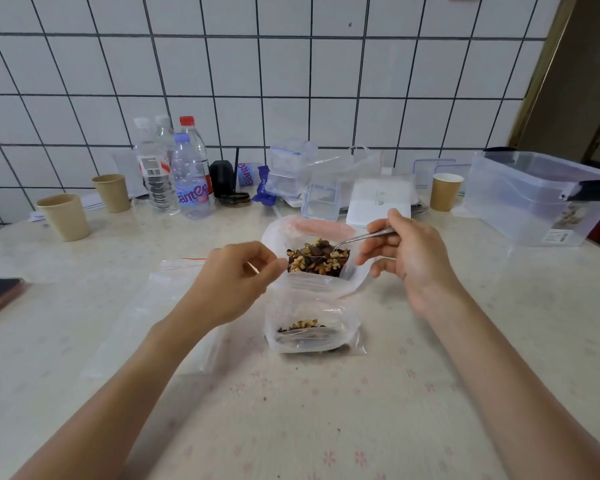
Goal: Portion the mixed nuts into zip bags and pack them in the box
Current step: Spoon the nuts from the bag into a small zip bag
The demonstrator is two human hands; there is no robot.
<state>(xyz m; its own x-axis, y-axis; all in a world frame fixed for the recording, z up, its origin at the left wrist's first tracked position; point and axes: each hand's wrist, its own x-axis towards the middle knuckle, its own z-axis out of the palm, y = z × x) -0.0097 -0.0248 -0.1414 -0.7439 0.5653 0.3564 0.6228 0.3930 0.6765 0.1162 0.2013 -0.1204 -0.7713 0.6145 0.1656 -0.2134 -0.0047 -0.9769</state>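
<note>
Holding mixed nuts (317, 259) — supply bag (357, 282), spoon (361, 237), zip bag (312, 332).

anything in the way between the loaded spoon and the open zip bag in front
Nothing visible. The spoon, held by the right hand, sits over the nut pile; the zip bag lies just nearer, its mouth held up by the left hand.

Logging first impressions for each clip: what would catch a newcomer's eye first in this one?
Dead centre, the right hand holds a metal spoon heaped with mixed nuts over an open container, while the left hand pinches the mouth of a zip bag just in front, already holding a few nuts. Behind, water bottles stand at the tiled wall and a clear lidded box sits far right.
</note>
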